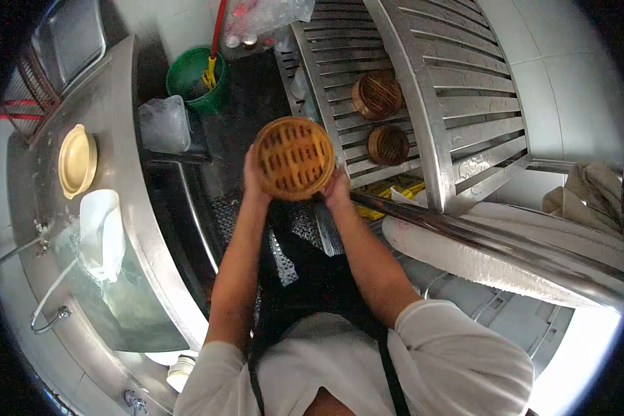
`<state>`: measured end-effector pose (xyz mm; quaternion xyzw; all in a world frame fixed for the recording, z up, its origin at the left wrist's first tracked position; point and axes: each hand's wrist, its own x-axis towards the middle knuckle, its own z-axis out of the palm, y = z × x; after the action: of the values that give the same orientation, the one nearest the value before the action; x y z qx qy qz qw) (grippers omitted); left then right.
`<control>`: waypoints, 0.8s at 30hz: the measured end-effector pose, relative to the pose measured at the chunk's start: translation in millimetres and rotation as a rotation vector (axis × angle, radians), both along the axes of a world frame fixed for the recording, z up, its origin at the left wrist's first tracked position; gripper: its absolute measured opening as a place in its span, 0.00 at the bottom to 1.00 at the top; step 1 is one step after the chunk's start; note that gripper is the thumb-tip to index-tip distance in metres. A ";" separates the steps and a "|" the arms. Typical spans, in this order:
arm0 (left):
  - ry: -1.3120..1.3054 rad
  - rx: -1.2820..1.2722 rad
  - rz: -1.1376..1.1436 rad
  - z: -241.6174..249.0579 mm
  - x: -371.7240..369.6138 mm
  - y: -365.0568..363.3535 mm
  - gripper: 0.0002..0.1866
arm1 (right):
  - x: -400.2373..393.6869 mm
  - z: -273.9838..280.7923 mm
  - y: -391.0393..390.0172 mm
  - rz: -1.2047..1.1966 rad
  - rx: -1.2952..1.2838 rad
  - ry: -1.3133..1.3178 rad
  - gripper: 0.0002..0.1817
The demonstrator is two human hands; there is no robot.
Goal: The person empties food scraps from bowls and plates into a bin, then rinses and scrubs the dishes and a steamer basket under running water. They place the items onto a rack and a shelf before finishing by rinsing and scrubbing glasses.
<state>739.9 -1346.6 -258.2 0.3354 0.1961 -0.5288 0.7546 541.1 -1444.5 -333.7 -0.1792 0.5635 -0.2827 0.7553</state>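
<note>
A round bamboo steamer basket with a slatted face is held out in front of my chest, that face toward the camera. My left hand grips its left side and my right hand its lower right side. Most of the fingers are hidden beneath or behind the basket. Two smaller bamboo steamers, one larger and one smaller, sit on the slatted metal shelf to the right of my hands.
On the left, a steel sink holds water and a white plastic container. A yellow clay pot stands on the counter behind it. Ahead are a green bucket and a clear plastic tub. A metal rail crosses at right.
</note>
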 end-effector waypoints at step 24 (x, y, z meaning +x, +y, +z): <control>-1.258 0.617 -0.479 47.5 -39.2 185.3 0.18 | -56.9 -59.8 45.1 1.657 -0.255 0.493 0.19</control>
<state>700.7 -1161.3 -210.7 0.8055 -0.2121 -0.3078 0.4599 484.1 -1399.4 -393.5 -0.6705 0.3630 0.3434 0.5484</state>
